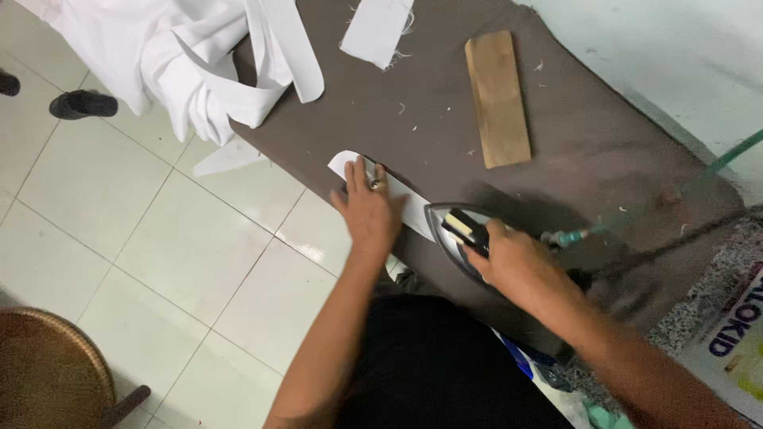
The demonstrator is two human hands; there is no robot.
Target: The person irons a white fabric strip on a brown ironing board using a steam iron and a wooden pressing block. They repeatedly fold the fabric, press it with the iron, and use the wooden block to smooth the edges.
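My left hand (369,208) lies flat, fingers apart, on a narrow white fabric strip (343,163) at the near edge of the brown padded ironing table (604,151). A ring shows on one finger. My right hand (513,260) grips the black handle of a metal clothes iron (450,225), whose soleplate rests on the right end of the same strip. The iron's cord (636,218) trails off to the right. Most of the strip is hidden under my hand and the iron.
A wooden block (498,97) lies on the table's far side. A frayed white fabric piece (375,30) and a bunched white garment (183,56) sit at the far left, hanging over the tiled floor (159,230). A wicker stool (48,365) stands bottom left.
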